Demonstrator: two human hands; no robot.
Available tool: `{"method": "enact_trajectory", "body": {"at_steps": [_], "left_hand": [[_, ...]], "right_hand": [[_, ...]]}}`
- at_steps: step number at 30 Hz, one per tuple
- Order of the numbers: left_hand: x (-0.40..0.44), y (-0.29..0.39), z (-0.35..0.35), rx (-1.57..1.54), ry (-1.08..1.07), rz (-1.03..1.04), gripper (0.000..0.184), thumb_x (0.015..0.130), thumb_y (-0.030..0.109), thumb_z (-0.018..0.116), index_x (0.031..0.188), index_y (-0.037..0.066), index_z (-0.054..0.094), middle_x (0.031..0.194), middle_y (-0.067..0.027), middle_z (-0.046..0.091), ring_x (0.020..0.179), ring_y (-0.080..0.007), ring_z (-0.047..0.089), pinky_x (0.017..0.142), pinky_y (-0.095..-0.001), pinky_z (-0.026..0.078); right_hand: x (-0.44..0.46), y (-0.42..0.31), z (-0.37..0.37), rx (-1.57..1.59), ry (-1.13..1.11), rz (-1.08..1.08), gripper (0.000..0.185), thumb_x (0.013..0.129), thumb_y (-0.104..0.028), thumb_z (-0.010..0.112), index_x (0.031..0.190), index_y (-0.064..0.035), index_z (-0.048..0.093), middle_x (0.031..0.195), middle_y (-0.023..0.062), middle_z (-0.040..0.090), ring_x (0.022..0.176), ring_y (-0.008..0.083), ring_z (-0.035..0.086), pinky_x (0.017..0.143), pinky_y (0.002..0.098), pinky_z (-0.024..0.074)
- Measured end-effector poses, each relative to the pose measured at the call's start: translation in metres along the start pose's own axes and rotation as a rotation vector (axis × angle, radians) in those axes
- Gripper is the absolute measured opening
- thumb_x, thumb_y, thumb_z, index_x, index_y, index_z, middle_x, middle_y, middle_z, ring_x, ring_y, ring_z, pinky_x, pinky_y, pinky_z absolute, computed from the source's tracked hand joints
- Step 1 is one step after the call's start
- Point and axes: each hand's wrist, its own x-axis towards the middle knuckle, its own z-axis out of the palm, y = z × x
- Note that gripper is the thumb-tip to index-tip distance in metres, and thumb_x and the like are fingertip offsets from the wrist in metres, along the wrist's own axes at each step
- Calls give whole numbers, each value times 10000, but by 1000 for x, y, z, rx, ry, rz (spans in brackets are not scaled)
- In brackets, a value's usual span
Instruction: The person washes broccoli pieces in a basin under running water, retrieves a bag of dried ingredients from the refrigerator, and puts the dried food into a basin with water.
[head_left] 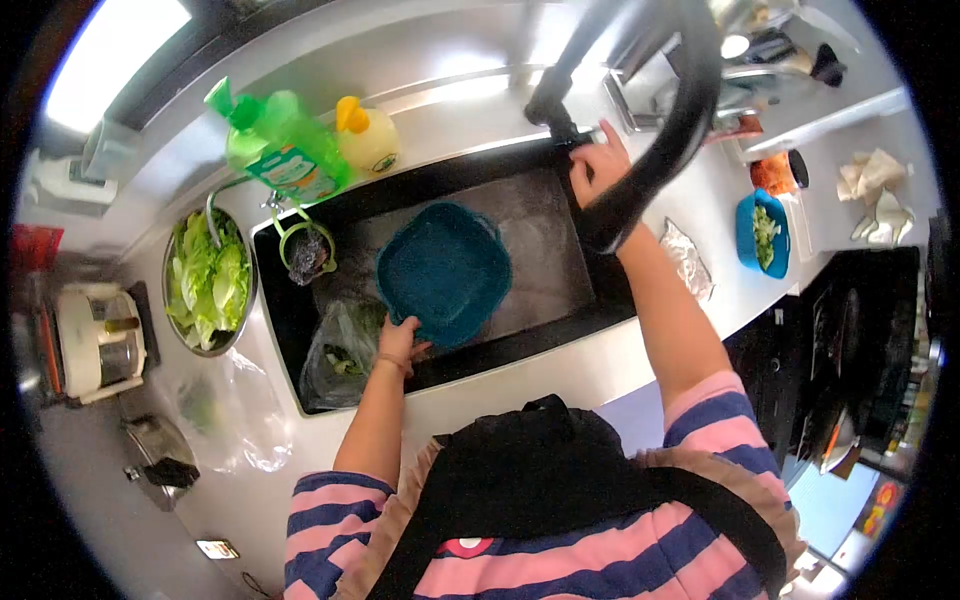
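Note:
A dark blue plastic basin (445, 270) with rounded corners sits inside the black sink (600, 285). My left hand (396, 345) grips its near-left rim, thumb over the edge. At the back right of the sink, my right hand (600, 170) is closed at the handle of the black faucet (550, 105), one finger stretched out past it. The curved black spout (690, 110) hangs in front of my right wrist and partly hides it. No water stream can be made out.
Left of the basin are a clear plastic bag of greens (335, 360) and a green-rimmed strainer (308, 250). Lettuce (208, 280) fills a metal bowl. Behind stand a green detergent bottle (285, 150) and a yellow-capped bottle (368, 135). A small blue container (762, 235) holds chopped greens at right.

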Motion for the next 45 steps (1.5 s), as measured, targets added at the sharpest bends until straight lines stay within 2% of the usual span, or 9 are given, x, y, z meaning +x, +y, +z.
{"method": "enact_trajectory", "body": {"at_steps": [6, 8, 14, 18, 21, 26, 30, 35, 45], "left_hand": [[-11, 16, 31, -36, -336, -243, 437, 784, 170, 585, 1131, -51, 438, 1140, -145, 502, 963, -285, 564, 808, -386, 529], [-9, 10, 46, 1, -347, -198, 399, 785, 197, 590, 1103, -9, 465, 1055, -116, 536, 874, -255, 587, 753, -364, 541], [-21, 21, 75, 120, -466, -231, 358, 794, 260, 584, 1053, 30, 494, 1034, -121, 578, 845, -258, 631, 740, -345, 540], [-16, 21, 82, 51, -589, -292, 387, 807, 269, 543, 1074, -4, 478, 1060, -138, 573, 879, -270, 620, 797, -387, 508], [-7, 16, 81, -39, -609, -379, 328, 800, 223, 545, 1039, 6, 485, 1029, -140, 576, 869, -271, 619, 790, -389, 513], [-2, 10, 79, -125, -578, -390, 281, 785, 153, 547, 1020, 14, 483, 991, -127, 572, 847, -275, 612, 812, -397, 510], [-8, 16, 85, -101, -572, -376, 289, 783, 147, 553, 1051, 58, 492, 1006, -91, 586, 837, -254, 612, 794, -400, 516], [1, 12, 90, -165, -592, -412, 304, 775, 150, 550, 1056, 56, 483, 1023, -113, 579, 869, -288, 603, 794, -407, 514], [-1, 13, 88, -127, -628, -461, 283, 784, 178, 530, 1024, 36, 484, 1004, -150, 580, 843, -309, 604, 800, -417, 517]], "right_hand": [[-78, -58, 17, 350, -311, 216, 196, 806, -148, 605, 969, -40, 608, 911, 107, 620, 844, 247, 598, 901, 372, 423], [-68, -90, 3, 888, -722, 1044, 305, 851, -268, 582, 1065, -52, 608, 1081, 123, 596, 1018, 242, 547, 915, 357, 402], [-50, -111, 27, 1251, -819, 1530, 498, 858, -330, 549, 1285, -91, 461, 1284, 90, 478, 1184, 235, 420, 998, 369, 292], [-39, -115, 44, 1304, -790, 1324, 510, 889, -313, 504, 1323, -68, 396, 1390, 133, 353, 1304, 271, 296, 1040, 414, 227], [-27, -116, 43, 1186, -695, 1370, 491, 889, -320, 507, 1298, -60, 431, 1341, 134, 420, 1266, 260, 363, 1020, 392, 279], [-30, -111, 53, 933, -1164, 1045, 447, 870, -330, 520, 1192, -21, 539, 1144, 87, 589, 1023, 197, 559, 894, 300, 407], [-26, -103, 47, 1075, -732, 961, 416, 870, -268, 519, 1186, 1, 538, 1131, 95, 602, 1024, 186, 561, 874, 275, 423], [-23, -104, 41, 1056, -1072, 843, 388, 892, -221, 511, 1212, -3, 523, 1169, 117, 575, 1098, 186, 522, 957, 285, 374], [-11, -111, 39, 603, -1087, 574, 370, 898, -229, 471, 1206, -34, 531, 1182, 140, 571, 1108, 238, 533, 940, 297, 390]]}}
